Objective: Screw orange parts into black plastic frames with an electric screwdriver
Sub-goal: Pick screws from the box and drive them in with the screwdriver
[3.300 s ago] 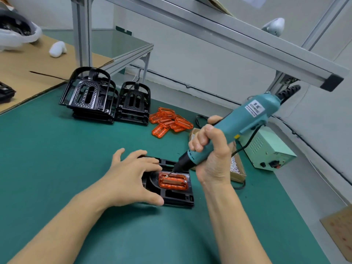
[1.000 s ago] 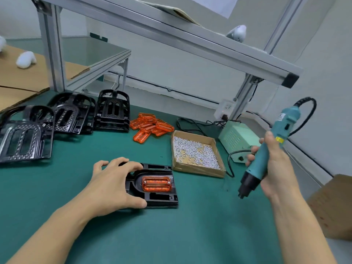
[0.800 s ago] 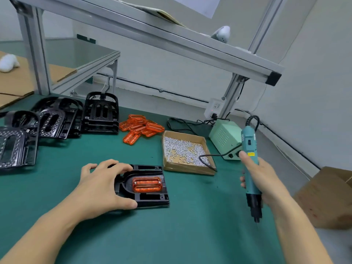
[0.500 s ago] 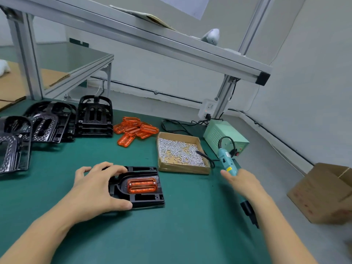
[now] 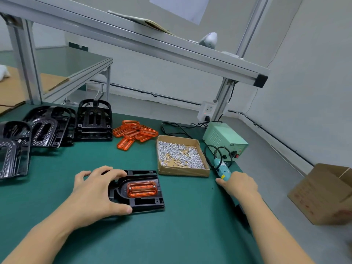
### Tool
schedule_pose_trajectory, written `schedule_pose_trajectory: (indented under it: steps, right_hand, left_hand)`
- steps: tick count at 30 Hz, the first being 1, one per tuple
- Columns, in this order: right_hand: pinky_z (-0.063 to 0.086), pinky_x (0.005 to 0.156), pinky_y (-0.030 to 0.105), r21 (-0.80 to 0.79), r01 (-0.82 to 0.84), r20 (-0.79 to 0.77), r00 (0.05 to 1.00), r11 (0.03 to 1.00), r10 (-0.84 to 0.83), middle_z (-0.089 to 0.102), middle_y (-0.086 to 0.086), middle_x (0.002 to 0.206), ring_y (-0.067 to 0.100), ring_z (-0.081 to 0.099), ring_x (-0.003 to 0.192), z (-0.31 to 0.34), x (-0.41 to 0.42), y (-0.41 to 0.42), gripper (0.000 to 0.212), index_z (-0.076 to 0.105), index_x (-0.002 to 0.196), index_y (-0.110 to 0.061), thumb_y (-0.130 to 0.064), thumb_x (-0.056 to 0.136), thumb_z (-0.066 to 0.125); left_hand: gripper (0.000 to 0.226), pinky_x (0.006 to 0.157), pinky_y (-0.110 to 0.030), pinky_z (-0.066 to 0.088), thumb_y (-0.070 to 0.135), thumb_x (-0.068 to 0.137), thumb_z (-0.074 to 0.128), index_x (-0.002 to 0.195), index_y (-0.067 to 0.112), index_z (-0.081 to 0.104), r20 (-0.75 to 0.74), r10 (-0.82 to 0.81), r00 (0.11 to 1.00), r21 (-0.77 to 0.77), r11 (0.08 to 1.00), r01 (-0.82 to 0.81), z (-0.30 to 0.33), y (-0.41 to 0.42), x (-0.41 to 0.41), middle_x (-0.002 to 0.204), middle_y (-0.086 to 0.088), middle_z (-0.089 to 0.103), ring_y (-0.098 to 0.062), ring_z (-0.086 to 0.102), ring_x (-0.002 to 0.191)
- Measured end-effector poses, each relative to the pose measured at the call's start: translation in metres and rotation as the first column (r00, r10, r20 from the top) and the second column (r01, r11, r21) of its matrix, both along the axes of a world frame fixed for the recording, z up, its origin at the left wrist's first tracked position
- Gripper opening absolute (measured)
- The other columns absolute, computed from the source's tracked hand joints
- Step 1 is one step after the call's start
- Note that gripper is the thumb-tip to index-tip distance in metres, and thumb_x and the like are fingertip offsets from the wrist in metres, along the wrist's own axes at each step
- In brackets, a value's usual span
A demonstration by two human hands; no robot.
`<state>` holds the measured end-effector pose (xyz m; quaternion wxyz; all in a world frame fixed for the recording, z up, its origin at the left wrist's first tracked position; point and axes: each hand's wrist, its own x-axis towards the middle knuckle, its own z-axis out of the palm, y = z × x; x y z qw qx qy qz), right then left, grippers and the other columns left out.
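Green matting covers the surface (image 5: 182, 235) in front of me, with the following items on it.

Flat black plastic frame (image 5: 142, 201), lying near the middle, with an orange ribbed plastic part (image 5: 142, 189) seated in its rounded recess. My left hand (image 5: 95, 193) grips the frame's left end, fingers curled over the far edge, thumb on the near edge.

Teal electric screwdriver (image 5: 222, 169), lying along the right edge of the surface, its black coiled cord (image 5: 215, 152) looping back toward a pale green metal power box (image 5: 225, 141). My right hand (image 5: 239, 184) lies over the screwdriver's body; I cannot tell whether the fingers are wrapped round it or only laid on it. The black bit end (image 5: 242, 216) shows beside my forearm.

Shallow cardboard tray (image 5: 182, 172) holding small silver screws (image 5: 181, 156), just behind the frame and left of the screwdriver.

Loose heap of orange plastic parts (image 5: 135, 132), further back, near the tray's far left corner.

Stacks of black plastic frames (image 5: 93, 121), far left, some leaning, some flat.

Brown cardboard box (image 5: 323, 195), off the surface to the right.

Aluminium rail frame (image 5: 133, 39) overhead.
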<state>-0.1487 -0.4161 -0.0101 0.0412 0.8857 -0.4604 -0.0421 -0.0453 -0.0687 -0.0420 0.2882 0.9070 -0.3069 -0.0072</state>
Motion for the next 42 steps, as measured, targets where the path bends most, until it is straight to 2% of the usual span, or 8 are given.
schedule_pose_trajectory:
  steps: [7,15,18,23,29,32,35,42]
  right_hand:
    - [0.043,0.072,0.028,0.041,0.009,-0.026,1.000,0.999,-0.008,0.056,0.005,0.115,0.023,0.058,0.097,-0.001,-0.004,0.001,0.068,0.056,0.120,-0.014,-0.072,0.087,0.042]
    - [0.042,0.067,0.028,0.091,-0.057,0.052,0.997,0.994,0.053,0.057,0.001,0.099,0.022,0.057,0.091,0.013,-0.006,0.005,0.057,0.050,0.109,-0.014,-0.067,0.090,0.045]
    - [0.046,0.082,0.033,0.013,-0.091,0.097,0.991,0.996,0.090,0.059,0.005,0.115,0.025,0.058,0.104,0.022,-0.005,0.015,0.057,0.050,0.118,-0.014,-0.064,0.091,0.044]
    - [0.044,0.084,0.036,-0.157,-0.229,0.235,0.936,0.961,0.261,0.060,0.006,0.116,0.027,0.058,0.104,0.041,-0.001,0.045,0.050,0.055,0.116,-0.015,-0.058,0.092,0.046]
    - [0.039,0.099,0.031,-0.011,-0.673,0.481,0.645,0.739,0.594,0.053,-0.001,0.135,0.019,0.050,0.122,0.038,0.017,0.096,0.049,0.048,0.139,-0.019,-0.041,0.096,0.051]
    - [0.035,0.102,0.029,0.093,-0.831,0.415,0.533,0.548,0.738,0.050,-0.001,0.141,0.019,0.046,0.127,0.025,0.035,0.116,0.047,0.043,0.143,-0.018,-0.034,0.100,0.049]
    - [0.028,0.107,0.025,0.146,-0.890,0.354,0.455,0.432,0.817,0.045,0.001,0.148,0.018,0.041,0.134,0.011,0.056,0.131,0.047,0.040,0.146,-0.014,-0.026,0.101,0.048]
    - [0.021,0.112,0.032,0.194,-0.911,0.149,0.393,0.363,0.907,0.041,0.003,0.150,0.019,0.036,0.135,-0.007,0.088,0.147,0.050,0.033,0.149,-0.017,-0.021,0.100,0.046]
  left_hand:
    - [0.089,0.111,-0.028,-0.001,0.081,0.035,0.047,0.118,0.053,0.038,0.009,-0.008,1.000,0.007,1.000,0.008,-0.002,0.000,0.001,0.133,0.018,0.039,0.002,0.018,0.133]
    - [0.093,0.111,-0.028,-0.003,0.081,0.035,0.046,0.123,0.050,0.038,0.004,-0.014,1.000,0.015,1.000,0.014,-0.002,0.000,0.001,0.137,0.016,0.037,0.002,0.013,0.134]
    - [0.093,0.111,-0.028,-0.002,0.081,0.035,0.047,0.122,0.052,0.037,-0.005,-0.014,1.000,0.017,1.000,0.014,-0.002,0.000,0.001,0.137,0.017,0.036,0.002,0.011,0.132]
    - [0.092,0.111,-0.028,0.000,0.081,0.035,0.050,0.122,0.051,0.040,-0.006,-0.019,1.000,0.007,1.000,0.019,-0.004,0.001,0.003,0.135,0.016,0.038,-0.003,0.019,0.135]
    - [0.089,0.112,-0.030,0.003,0.079,0.034,0.054,0.118,0.055,0.038,-0.046,-0.004,0.999,-0.014,1.000,0.003,-0.004,0.001,0.001,0.125,0.021,0.030,-0.006,0.013,0.130]
    - [0.093,0.113,-0.031,0.005,0.079,0.034,0.055,0.122,0.052,0.039,-0.037,0.004,0.999,-0.013,1.000,-0.004,-0.004,0.001,0.002,0.127,0.020,0.032,-0.009,0.017,0.130]
    - [0.096,0.111,-0.029,0.003,0.079,0.035,0.054,0.125,0.049,0.040,-0.012,-0.002,1.000,-0.025,1.000,0.002,-0.003,0.000,0.002,0.124,0.020,0.034,0.008,0.010,0.111]
    - [0.099,0.114,-0.031,-0.002,0.078,0.037,0.055,0.129,0.046,0.039,-0.028,-0.007,1.000,-0.026,1.000,0.006,-0.002,0.001,0.000,0.123,0.021,0.032,0.013,0.008,0.114]
